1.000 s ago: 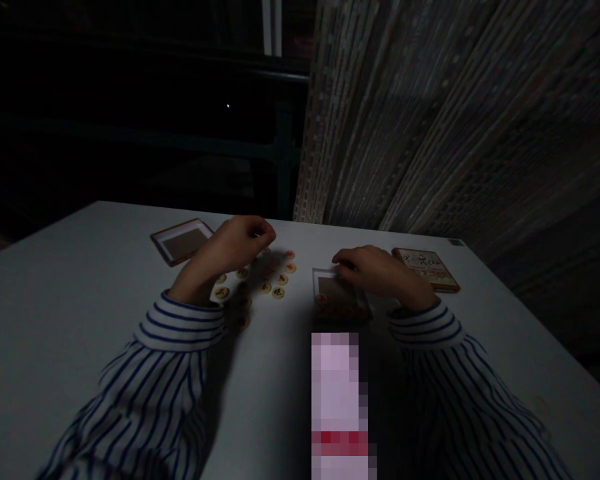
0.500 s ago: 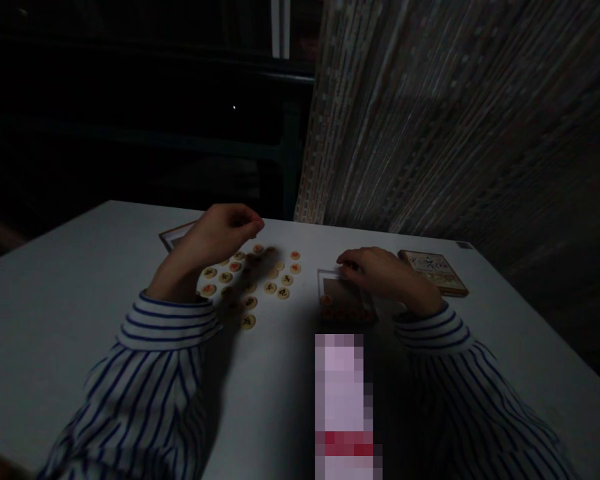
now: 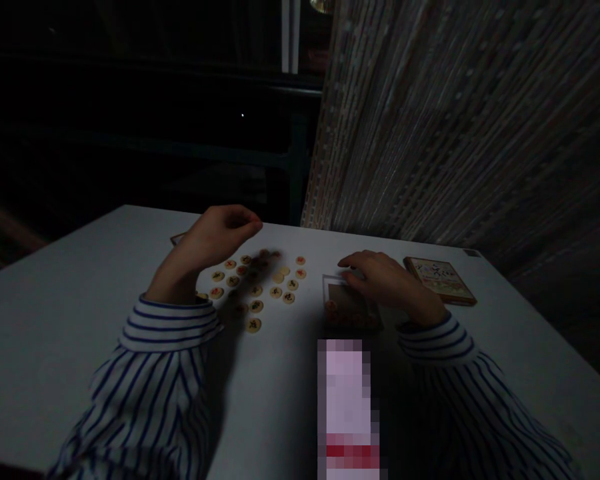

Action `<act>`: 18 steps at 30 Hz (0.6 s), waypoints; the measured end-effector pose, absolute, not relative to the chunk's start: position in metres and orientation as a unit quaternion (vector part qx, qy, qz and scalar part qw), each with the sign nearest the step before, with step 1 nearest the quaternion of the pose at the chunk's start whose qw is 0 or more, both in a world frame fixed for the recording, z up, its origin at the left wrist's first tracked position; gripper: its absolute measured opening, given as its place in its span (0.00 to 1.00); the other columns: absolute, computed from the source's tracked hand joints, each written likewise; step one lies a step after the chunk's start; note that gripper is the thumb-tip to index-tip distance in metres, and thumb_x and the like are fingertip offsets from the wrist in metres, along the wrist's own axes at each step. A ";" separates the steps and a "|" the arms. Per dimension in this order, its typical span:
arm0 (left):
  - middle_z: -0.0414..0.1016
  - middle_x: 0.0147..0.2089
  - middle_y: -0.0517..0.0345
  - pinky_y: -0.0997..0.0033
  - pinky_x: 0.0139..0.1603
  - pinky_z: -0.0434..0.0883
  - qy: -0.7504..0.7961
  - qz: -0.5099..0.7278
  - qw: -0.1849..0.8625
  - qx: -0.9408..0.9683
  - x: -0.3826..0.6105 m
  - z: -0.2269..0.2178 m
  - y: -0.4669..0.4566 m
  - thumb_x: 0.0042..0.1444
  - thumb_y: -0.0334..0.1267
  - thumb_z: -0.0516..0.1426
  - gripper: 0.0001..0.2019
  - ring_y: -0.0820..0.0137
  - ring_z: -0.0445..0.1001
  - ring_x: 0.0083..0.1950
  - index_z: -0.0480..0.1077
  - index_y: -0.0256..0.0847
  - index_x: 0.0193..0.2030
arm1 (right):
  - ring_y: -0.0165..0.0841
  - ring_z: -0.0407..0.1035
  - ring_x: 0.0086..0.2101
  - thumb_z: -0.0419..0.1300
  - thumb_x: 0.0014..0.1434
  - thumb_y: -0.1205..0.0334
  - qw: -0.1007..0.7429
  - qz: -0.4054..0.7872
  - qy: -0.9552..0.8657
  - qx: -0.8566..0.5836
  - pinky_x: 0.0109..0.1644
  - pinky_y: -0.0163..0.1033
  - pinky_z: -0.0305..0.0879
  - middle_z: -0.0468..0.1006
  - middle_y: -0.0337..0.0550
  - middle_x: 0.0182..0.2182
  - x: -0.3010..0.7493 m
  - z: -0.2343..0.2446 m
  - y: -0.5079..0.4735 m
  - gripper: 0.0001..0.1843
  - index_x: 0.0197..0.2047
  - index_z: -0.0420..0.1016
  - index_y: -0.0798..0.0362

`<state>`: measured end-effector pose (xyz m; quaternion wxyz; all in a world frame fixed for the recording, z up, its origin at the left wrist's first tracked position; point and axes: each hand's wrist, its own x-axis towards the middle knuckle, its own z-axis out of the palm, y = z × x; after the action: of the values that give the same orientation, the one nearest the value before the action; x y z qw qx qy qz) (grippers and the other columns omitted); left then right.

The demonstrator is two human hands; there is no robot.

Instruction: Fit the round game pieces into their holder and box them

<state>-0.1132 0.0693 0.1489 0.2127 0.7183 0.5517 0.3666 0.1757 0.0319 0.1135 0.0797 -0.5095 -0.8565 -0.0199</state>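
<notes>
My left hand [image 3: 219,235] hovers above the far side of a loose group of round Chinese chess pieces [image 3: 276,292]. Its thumb and fingertips are pinched together; whatever may be between them is hidden. The pieces carry red or black characters, and a couple of them look blank. Over the far right part of an open shallow box [image 3: 350,293] hangs my right hand [image 3: 380,277], its fingers bent forward and the thumb apart, with nothing visible in them. Several red-marked pieces [image 3: 332,307] lie inside that box, dim in shadow.
A flat printed case [image 3: 443,280] lies at the right of the white table [image 3: 275,400]. Behind my left wrist, the corner of another box [image 3: 177,238] peeks out. A bead-string curtain [image 3: 405,133] hangs beyond the table. A pixelated patch covers the near middle.
The view has shifted slightly, so the table things appear a little lower and further right. My left hand now hides more of the box behind it. Both hands keep nearly the same pose.
</notes>
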 end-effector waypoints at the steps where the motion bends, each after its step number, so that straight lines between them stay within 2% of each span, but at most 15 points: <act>1: 0.74 0.29 0.58 0.77 0.24 0.65 0.554 0.367 0.212 0.716 -0.115 0.150 0.069 0.48 0.47 0.56 0.15 0.73 0.69 0.28 0.72 0.39 0.37 | 0.40 0.68 0.46 0.50 0.58 0.60 0.081 -0.020 -0.857 -0.509 0.50 0.45 0.61 0.76 0.48 0.46 0.175 0.114 0.032 0.17 0.48 0.72 0.55; 7: 0.75 0.34 0.57 0.75 0.29 0.68 0.570 0.364 0.195 0.710 -0.138 0.148 0.077 0.49 0.48 0.54 0.16 0.69 0.72 0.33 0.72 0.39 0.37 | 0.40 0.68 0.45 0.50 0.59 0.60 0.113 -0.019 -0.860 -0.498 0.50 0.45 0.62 0.76 0.48 0.45 0.171 0.115 0.031 0.18 0.48 0.72 0.56; 12: 0.77 0.36 0.54 0.72 0.33 0.68 0.628 0.302 0.095 0.711 -0.160 0.135 0.091 0.50 0.48 0.52 0.16 0.65 0.73 0.35 0.73 0.40 0.37 | 0.38 0.69 0.45 0.50 0.59 0.59 0.148 -0.003 -0.858 -0.491 0.49 0.43 0.63 0.76 0.48 0.45 0.162 0.115 0.043 0.18 0.48 0.73 0.55; 18: 0.77 0.41 0.50 0.69 0.38 0.68 0.660 0.265 0.101 0.696 -0.173 0.124 0.100 0.52 0.50 0.51 0.19 0.63 0.74 0.40 0.73 0.40 0.41 | 0.37 0.70 0.42 0.51 0.59 0.57 0.137 0.031 -0.872 -0.469 0.47 0.40 0.64 0.77 0.48 0.44 0.146 0.118 0.074 0.18 0.48 0.72 0.56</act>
<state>-0.1727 0.0996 0.1240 0.1012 0.6961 0.6596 0.2648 0.1457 0.0735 0.1183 0.1373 -0.4687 -0.8721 0.0315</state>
